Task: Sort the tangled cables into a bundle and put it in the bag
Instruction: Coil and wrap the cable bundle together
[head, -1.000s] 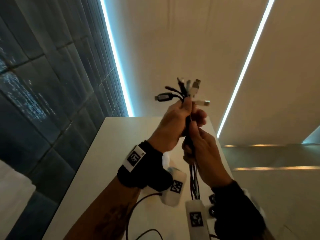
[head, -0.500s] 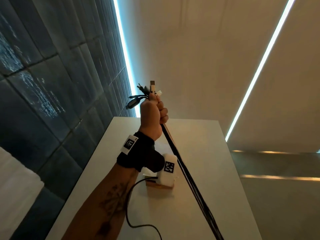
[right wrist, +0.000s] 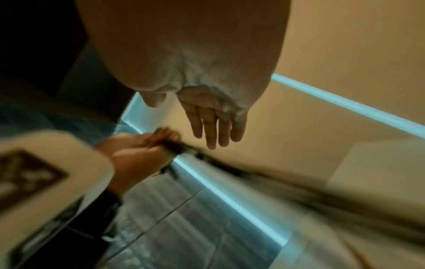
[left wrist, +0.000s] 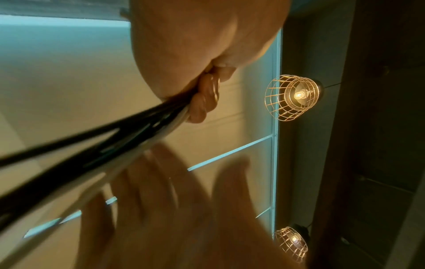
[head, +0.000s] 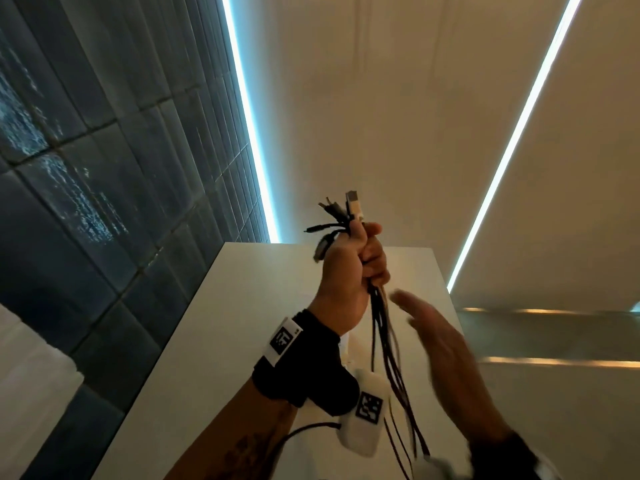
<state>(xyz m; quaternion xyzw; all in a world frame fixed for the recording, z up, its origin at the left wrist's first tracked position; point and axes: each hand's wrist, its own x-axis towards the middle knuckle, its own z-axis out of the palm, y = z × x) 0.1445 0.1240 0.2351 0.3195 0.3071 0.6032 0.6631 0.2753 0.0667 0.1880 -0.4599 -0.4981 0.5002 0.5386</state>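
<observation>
My left hand (head: 356,261) is raised high and grips a bundle of cables (head: 384,344) near their plug ends. Several connectors (head: 341,213) stick out above the fist, black ones and a pale USB plug. The cable lengths hang down from the fist, mostly black with a pale one among them (left wrist: 96,154). My right hand (head: 440,344) is just right of the hanging cables, blurred, with straight fingers (right wrist: 214,127) that hold nothing. The bag is not in view.
A white tall block (head: 242,341) stands behind the hands. Dark tiled wall (head: 86,202) fills the left, with light strips (head: 249,126) along the ceiling. Caged lamps (left wrist: 292,96) hang near the wall. A thin black cord (head: 304,429) runs from the left wrist camera.
The right hand slid down the cables and out of view, then let go and has come back up open beside them. The left hand kept its grip; the cables have gone slack.
</observation>
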